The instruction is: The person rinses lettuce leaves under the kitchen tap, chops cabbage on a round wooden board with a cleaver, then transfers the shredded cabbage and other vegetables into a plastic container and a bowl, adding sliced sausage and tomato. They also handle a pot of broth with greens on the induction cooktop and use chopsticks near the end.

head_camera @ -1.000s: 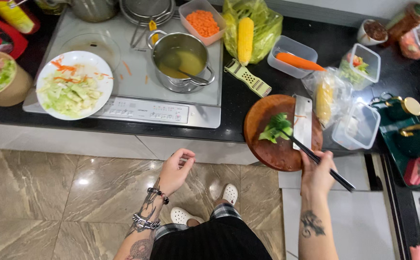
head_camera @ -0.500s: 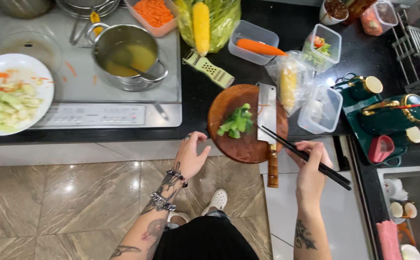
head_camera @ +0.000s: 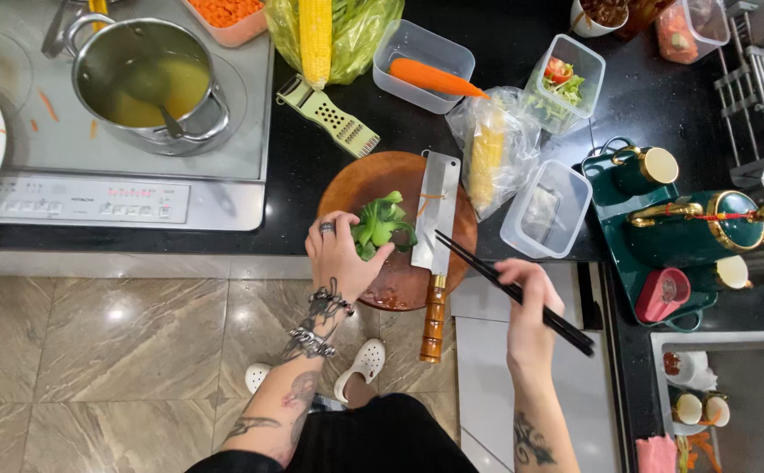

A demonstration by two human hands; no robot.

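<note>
My left hand (head_camera: pixel 340 256) rests on the near edge of the round wooden cutting board (head_camera: pixel 364 184), its fingers closing on the green leafy vegetable (head_camera: pixel 382 221) that lies there. A cleaver (head_camera: pixel 435 210) with a wooden handle lies across the board to the right of the greens. My right hand (head_camera: pixel 529 302) is off the counter's front edge and grips a pair of black chopsticks (head_camera: pixel 487 270), whose tips point toward the cleaver blade.
A steel pot of yellow broth (head_camera: pixel 145 83) with a ladle stands on the induction hob (head_camera: pixel 75 200). Behind the board lie a green grater (head_camera: pixel 329 116), corn (head_camera: pixel 315 37), a tub with a carrot (head_camera: pixel 426 74), bagged corn (head_camera: pixel 487 153), an empty tub (head_camera: pixel 546 208). A green tea set (head_camera: pixel 688 228) sits right.
My left hand has risen from below the counter onto the board and taken the greens. The right hand with the chopsticks stays by the cleaver. The view has shifted right and closer.
</note>
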